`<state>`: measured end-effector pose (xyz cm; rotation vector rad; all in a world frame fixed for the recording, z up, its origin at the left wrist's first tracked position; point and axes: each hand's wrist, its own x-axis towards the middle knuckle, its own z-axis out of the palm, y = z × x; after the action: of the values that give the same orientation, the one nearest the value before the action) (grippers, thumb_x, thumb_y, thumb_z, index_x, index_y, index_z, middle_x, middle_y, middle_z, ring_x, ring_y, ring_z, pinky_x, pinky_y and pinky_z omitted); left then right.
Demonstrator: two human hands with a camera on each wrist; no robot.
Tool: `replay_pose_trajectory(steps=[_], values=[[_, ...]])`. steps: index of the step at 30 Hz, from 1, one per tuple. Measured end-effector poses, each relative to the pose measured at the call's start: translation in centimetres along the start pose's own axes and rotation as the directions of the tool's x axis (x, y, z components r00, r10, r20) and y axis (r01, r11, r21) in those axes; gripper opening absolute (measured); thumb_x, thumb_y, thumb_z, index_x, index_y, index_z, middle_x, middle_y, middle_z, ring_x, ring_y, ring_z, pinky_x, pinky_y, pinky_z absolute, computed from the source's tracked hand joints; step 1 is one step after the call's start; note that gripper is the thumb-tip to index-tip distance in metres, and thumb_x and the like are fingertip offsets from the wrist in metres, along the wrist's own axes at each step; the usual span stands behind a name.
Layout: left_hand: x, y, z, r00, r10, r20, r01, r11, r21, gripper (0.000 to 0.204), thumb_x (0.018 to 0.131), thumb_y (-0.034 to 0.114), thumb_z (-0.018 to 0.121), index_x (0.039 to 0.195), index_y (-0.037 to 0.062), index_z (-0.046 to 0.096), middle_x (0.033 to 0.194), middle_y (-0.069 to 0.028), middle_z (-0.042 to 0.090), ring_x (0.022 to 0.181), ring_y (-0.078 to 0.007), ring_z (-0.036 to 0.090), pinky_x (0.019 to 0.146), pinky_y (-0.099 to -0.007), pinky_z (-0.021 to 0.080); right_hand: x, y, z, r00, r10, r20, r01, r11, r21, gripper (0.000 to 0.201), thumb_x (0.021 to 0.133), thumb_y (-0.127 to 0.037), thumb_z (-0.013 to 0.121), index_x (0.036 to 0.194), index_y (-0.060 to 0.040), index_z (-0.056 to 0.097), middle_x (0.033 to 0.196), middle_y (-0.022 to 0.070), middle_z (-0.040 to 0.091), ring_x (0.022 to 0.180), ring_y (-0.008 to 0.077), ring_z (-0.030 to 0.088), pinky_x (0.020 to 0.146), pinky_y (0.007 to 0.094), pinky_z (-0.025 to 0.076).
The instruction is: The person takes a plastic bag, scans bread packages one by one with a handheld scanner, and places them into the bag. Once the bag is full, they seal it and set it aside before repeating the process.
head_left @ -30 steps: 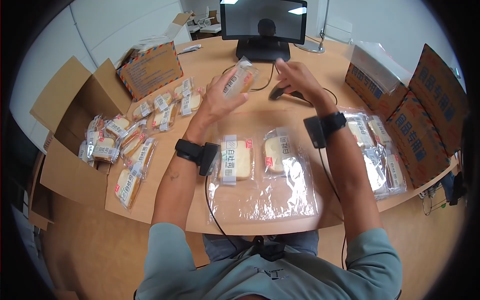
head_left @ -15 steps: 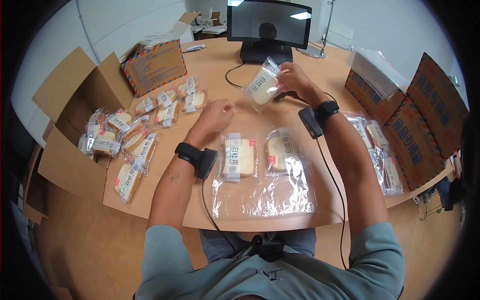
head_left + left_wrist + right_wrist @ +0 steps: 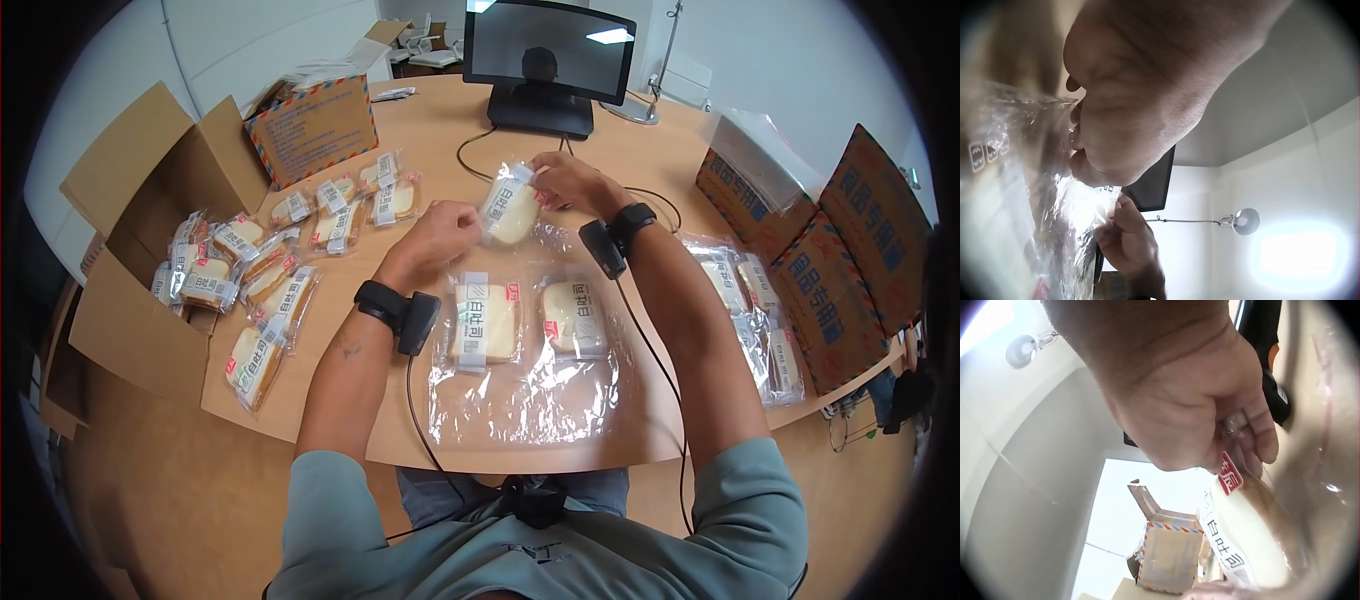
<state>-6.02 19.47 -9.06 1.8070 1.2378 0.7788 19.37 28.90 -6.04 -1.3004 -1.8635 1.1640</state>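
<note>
My right hand [image 3: 572,180] pinches the upper corner of a wrapped bread slice [image 3: 512,212], which hangs tilted above the far edge of a large clear bag [image 3: 530,405]. In the right wrist view, its thumb and fingers grip the wrapper beside a red label on the bread pack [image 3: 1244,531]. My left hand [image 3: 438,240] is at the bag's far left edge; in the left wrist view its curled fingertips pinch clear film [image 3: 1054,103]. Two wrapped slices, one on the left [image 3: 487,320] and one on the right [image 3: 573,318], lie side by side at the clear bag.
Several wrapped slices [image 3: 290,295] lie at left by an open carton [image 3: 130,340]. A printed box [image 3: 315,130] stands behind them. Filled clear bags [image 3: 755,320] and printed cartons [image 3: 830,290] are at right. A monitor [image 3: 548,55] and black device [image 3: 1260,337] stand beyond.
The bread pack has passed from my left hand to my right and moved nearer the clear bag. My left hand has come down to the bag's far edge, its fingers now curled.
</note>
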Motion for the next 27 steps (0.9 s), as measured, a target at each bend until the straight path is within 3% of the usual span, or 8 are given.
replay_pose_trajectory(steps=[2, 5, 9, 11, 15, 18, 24, 27], values=[[0.6, -0.8, 0.0, 0.976, 0.200, -0.082, -0.188, 0.973, 0.138, 0.020, 0.082, 0.017, 0.064, 0.081, -0.0037, 0.065, 0.069, -0.0054, 0.063, 0.065, -0.0108, 0.057, 0.059, -0.0301, 0.047, 0.0, 0.1, 0.2, 0.992, 0.018, 0.124, -0.018, 1.000, -0.004, 0.027, 0.087, -0.010, 0.059, 0.110, 0.0035, 0.061, 0.089, 0.0116, 0.067, 0.078, 0.0203, 0.067, 0.072, 0.0325, 0.057], [0.7, -1.2, -0.2, 0.987, 0.153, -0.059, -0.146, 0.984, 0.098, 0.020, 0.082, 0.017, 0.064, 0.081, -0.0031, 0.065, 0.069, -0.0038, 0.062, 0.064, -0.0106, 0.056, 0.058, -0.0294, 0.046, 0.2, 0.2, 0.2, 0.969, 0.084, 0.230, -0.090, 0.996, 0.015, 0.030, 0.089, -0.013, 0.059, 0.117, -0.0004, 0.058, 0.091, 0.0059, 0.062, 0.084, 0.0138, 0.062, 0.076, 0.0278, 0.054], [0.5, -1.1, -0.2, 0.993, 0.105, -0.049, -0.103, 0.994, 0.037, 0.020, 0.083, 0.018, 0.065, 0.081, -0.0022, 0.065, 0.071, -0.0025, 0.062, 0.066, -0.0098, 0.055, 0.060, -0.0278, 0.046, 0.4, 0.8, 0.3, 0.969, 0.089, 0.230, -0.101, 0.994, 0.039, 0.026, 0.089, -0.012, 0.060, 0.113, -0.0020, 0.058, 0.091, 0.0053, 0.062, 0.084, 0.0138, 0.062, 0.076, 0.0281, 0.052], [0.4, -0.7, -0.2, 0.986, 0.142, -0.082, -0.141, 0.990, 0.018, 0.020, 0.083, 0.018, 0.066, 0.082, -0.0020, 0.064, 0.072, -0.0020, 0.062, 0.068, -0.0093, 0.054, 0.063, -0.0269, 0.046, 1.0, 1.6, 0.1, 0.972, 0.035, 0.232, -0.081, 0.978, 0.191, 0.025, 0.086, -0.009, 0.062, 0.108, 0.0022, 0.060, 0.089, 0.0115, 0.064, 0.082, 0.0204, 0.065, 0.074, 0.0321, 0.054], [0.5, -0.3, -0.6, 0.988, 0.155, -0.020, -0.152, 0.983, 0.098, 0.019, 0.090, 0.017, 0.063, 0.087, -0.0022, 0.064, 0.081, -0.0019, 0.062, 0.077, -0.0080, 0.054, 0.070, -0.0253, 0.046, 2.0, 2.4, 0.2, 0.966, 0.028, 0.257, -0.068, 0.986, 0.150, 0.025, 0.086, -0.009, 0.063, 0.108, 0.0011, 0.060, 0.088, 0.0109, 0.064, 0.082, 0.0196, 0.065, 0.073, 0.0318, 0.053], [0.9, -0.9, -0.6, 0.990, 0.137, -0.022, -0.136, 0.989, 0.048, 0.019, 0.091, 0.017, 0.063, 0.087, -0.0014, 0.065, 0.082, -0.0016, 0.063, 0.079, -0.0081, 0.055, 0.071, -0.0253, 0.046, 2.7, 2.5, 0.6, 0.932, 0.020, 0.362, -0.098, 0.975, 0.201, 0.025, 0.087, -0.009, 0.062, 0.109, 0.0009, 0.060, 0.087, 0.0110, 0.064, 0.080, 0.0199, 0.065, 0.071, 0.0328, 0.053], [1.2, -1.8, -0.8, 0.994, 0.109, 0.017, -0.108, 0.993, -0.055, 0.015, 0.092, 0.015, 0.064, 0.089, 0.0001, 0.064, 0.086, -0.0003, 0.063, 0.080, -0.0070, 0.055, 0.072, -0.0237, 0.046, 2.3, 0.5, 1.7, 0.907, 0.139, 0.396, -0.143, 0.990, -0.020, 0.017, 0.089, -0.008, 0.062, 0.106, -0.0042, 0.062, 0.087, 0.0046, 0.065, 0.077, 0.0149, 0.064, 0.069, 0.0295, 0.052], [1.8, -2.7, -0.8, 0.987, 0.156, -0.049, -0.158, 0.986, -0.056, 0.018, 0.084, 0.018, 0.068, 0.083, 0.0006, 0.066, 0.075, 0.0009, 0.062, 0.070, -0.0073, 0.054, 0.063, -0.0257, 0.046, 2.5, 0.4, 1.8, 0.909, 0.138, 0.394, -0.125, 0.990, -0.058, 0.018, 0.087, -0.009, 0.064, 0.104, -0.0029, 0.063, 0.084, 0.0047, 0.065, 0.076, 0.0144, 0.064, 0.069, 0.0289, 0.052]])
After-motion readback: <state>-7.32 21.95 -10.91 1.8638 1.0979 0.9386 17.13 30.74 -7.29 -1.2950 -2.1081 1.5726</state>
